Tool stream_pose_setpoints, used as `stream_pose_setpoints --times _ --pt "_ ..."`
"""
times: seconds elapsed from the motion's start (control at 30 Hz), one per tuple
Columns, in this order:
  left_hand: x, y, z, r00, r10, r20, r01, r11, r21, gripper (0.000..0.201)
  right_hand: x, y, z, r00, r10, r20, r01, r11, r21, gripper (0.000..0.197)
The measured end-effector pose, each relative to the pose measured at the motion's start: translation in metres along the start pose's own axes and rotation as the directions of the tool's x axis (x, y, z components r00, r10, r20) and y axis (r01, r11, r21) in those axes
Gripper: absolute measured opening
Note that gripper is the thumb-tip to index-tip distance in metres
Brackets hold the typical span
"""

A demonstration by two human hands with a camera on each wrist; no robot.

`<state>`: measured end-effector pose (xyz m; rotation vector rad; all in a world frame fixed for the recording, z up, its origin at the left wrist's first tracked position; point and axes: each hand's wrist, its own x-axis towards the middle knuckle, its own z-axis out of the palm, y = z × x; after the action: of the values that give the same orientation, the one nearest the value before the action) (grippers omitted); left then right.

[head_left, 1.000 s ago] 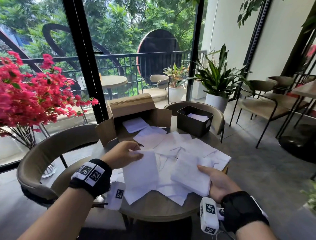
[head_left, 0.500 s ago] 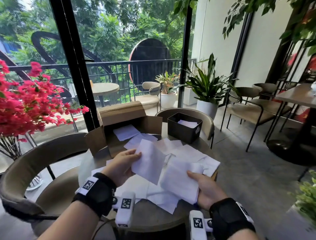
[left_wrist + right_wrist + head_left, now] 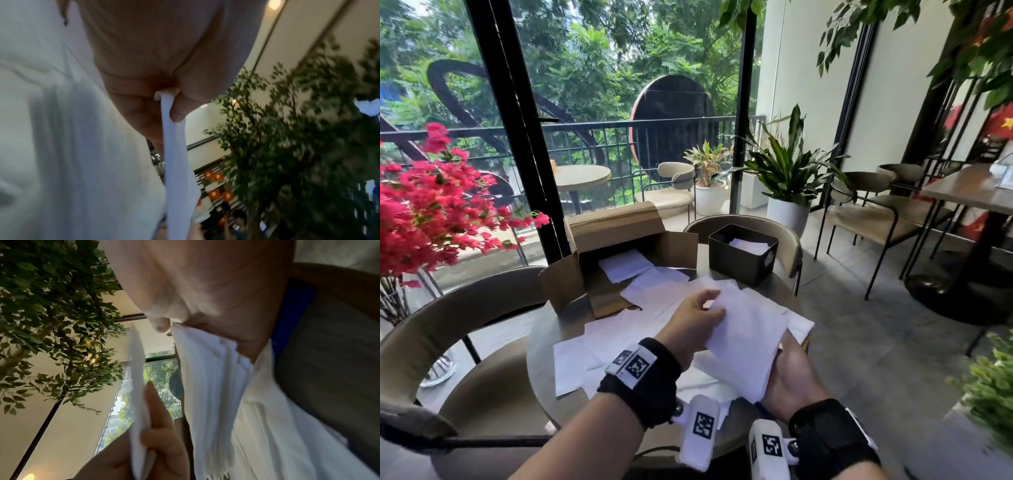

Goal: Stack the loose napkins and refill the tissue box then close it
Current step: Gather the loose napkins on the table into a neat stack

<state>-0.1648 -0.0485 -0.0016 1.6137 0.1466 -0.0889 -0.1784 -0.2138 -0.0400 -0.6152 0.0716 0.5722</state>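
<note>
Carried rightward since half a second ago: single white paper napkin point(image 3: 726, 301), then held apart in the left hand point(image 3: 693, 325) over the middle of the table, now brought against the top of the stack. Pinched between thumb and forefinger point(image 3: 144, 110) at one edge, as seen in the left wrist view, napkin point(image 3: 174, 162) hanging edge-on below the grip. Thin stack of white napkins point(image 3: 750, 346) lifted above the round grey-brown table point(image 3: 541, 342), gripped from below and at its near edge in the right hand point(image 3: 792, 377); thumb point(image 3: 160, 324) clamped on top of the layered edges point(image 3: 213, 378) in the right wrist view, other fingers hidden under the paper. Left hand point(image 3: 156, 443) with its napkin point(image 3: 139, 386) close beside the stack there; whether touching, cannot tell.

Scattered over the table top beneath both hands: loose white napkins point(image 3: 599, 346), overlapping, some reaching the near rim. Behind them, open brown cardboard carton point(image 3: 619, 236), flaps spread, a few white sheets point(image 3: 625, 265) inside and spilling out. To its right, at the far side of the table, dark rectangular open-topped tissue box point(image 3: 739, 260), lid not seen, a little white paper point(image 3: 750, 246) visible inside. Pink-red flowering branches point(image 3: 431, 212) at the left, beige curved-back chairs point(image 3: 458, 318) round the table, potted green plant in a white pot point(image 3: 787, 178) beyond.
</note>
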Motion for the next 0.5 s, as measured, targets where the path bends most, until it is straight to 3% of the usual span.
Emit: stream_pose_setpoints --times 0.1,0.2,0.5 --pt "0.002 -0.007 0.008 0.989 0.102 -0.11 -0.053 0.923 0.382 0.049 0.003 0.003 -0.01 0.992 0.076 0.099 -0.077 0.997 0.007 0.088" --pt "0.002 -0.01 0.009 0.975 0.178 -0.135 -0.08 0.844 0.531 0.053 0.006 0.004 -0.016 0.992 0.1 0.079 -0.104 0.994 0.042 0.102" --pt "-0.001 -0.018 0.019 0.947 0.251 -0.202 -0.094 0.815 0.572 0.049 0.006 0.007 -0.015 0.992 0.11 -0.059 -0.114 0.992 -0.062 0.06"
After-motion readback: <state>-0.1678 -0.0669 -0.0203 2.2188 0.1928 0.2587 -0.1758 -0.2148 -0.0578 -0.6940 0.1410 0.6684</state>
